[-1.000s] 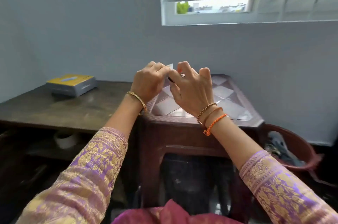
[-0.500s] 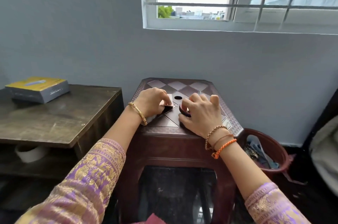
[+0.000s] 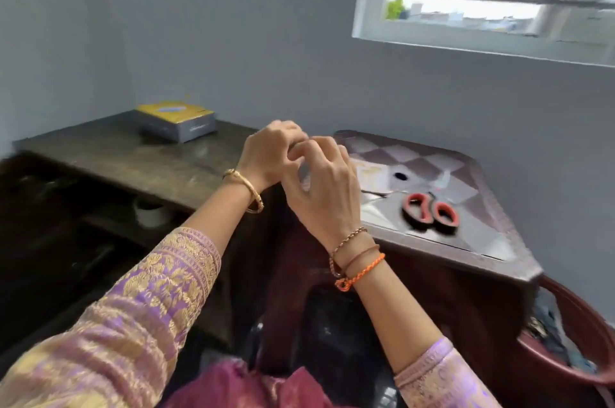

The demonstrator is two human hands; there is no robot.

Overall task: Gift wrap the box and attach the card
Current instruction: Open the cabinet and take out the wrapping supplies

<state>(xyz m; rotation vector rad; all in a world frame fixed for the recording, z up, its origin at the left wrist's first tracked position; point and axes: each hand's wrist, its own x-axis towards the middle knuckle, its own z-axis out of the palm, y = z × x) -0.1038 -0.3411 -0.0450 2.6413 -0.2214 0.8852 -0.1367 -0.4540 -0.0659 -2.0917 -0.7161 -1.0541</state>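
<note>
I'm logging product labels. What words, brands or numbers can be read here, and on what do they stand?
None can be read.
Box on the wooden table: a pale mark on its yellow top and a faint line of print on its grey side, both too blurred to read.
Scissors on the brown stool: no lettering shows.

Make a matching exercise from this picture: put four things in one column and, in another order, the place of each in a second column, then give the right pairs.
Things:
1. scissors
2. yellow-topped box
3. roll of tape
4. brown tub

Places:
A. on the far part of the dark wooden table
B. on the floor, to the right of the stool
C. on the checkered top of the brown stool
D. on the shelf under the wooden table

Pairs: 1-C, 2-A, 3-D, 4-B
</note>
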